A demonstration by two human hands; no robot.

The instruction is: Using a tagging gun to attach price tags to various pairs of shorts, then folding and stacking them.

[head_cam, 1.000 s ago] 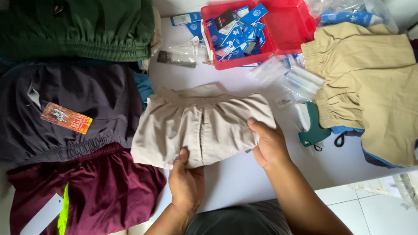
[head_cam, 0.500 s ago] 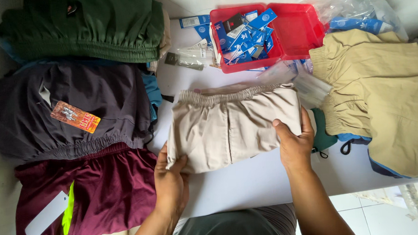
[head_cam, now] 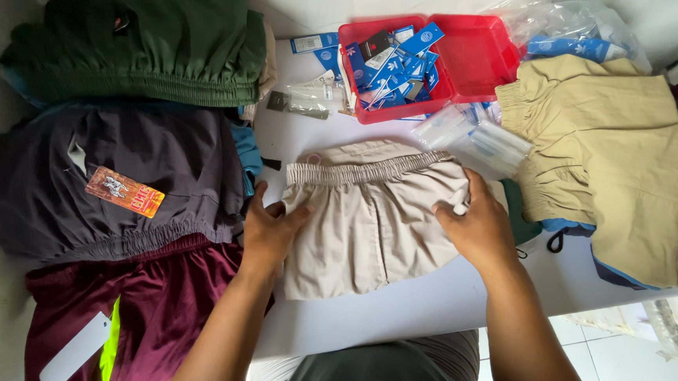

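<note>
White table [head_cam: 410, 319] spreading under everything, tiled floor showing at the lower right corner. Lying stacked down the left side: dark green shorts [head_cam: 142, 46] at the top, dark grey shorts [head_cam: 119, 188] carrying an orange hang tag [head_cam: 125, 192] in the middle, maroon shorts [head_cam: 127, 321] with a white tag and a neon yellow stripe at the bottom. Sprawling on the right: tan shorts [head_cam: 611, 158], unfolded, covering blue fabric at the lower edge. Sitting at the top centre: red plastic tray [head_cam: 476, 56], its left half holding blue and white tags [head_cam: 390, 58]. Lying just beside the tray: clear plastic bags [head_cam: 473, 139], one touching the waistband of the beige shorts [head_cam: 372, 220]. Resting folded in the middle of the table, elastic waistband facing away: those beige shorts, pinned at both sides. Pressing flat on the left edge of the fabric: left hand [head_cam: 269, 232], fingers spread. Pressing down on the upper right corner: right hand [head_cam: 478, 225], fingers slightly curled, thumb out; not pinching anything that can be seen.
</note>
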